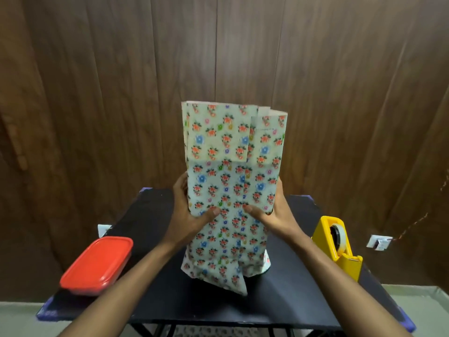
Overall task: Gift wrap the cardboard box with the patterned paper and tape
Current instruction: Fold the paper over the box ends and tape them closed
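left hand (192,215) | right hand (269,212) | both clamped on upright patterned paper (230,181) between them

Black table (286,295) across lower centre of frame, blue edging visible at lower-left and lower-right corners. Red-lidded container (97,265) resting on left edge. Yellow tape dispenser (336,246) standing on right edge, roll of clear tape inside. Bottom flaps of patterned paper (218,271) touching tabletop at centre. White object partly hidden at far-left corner, unidentifiable.
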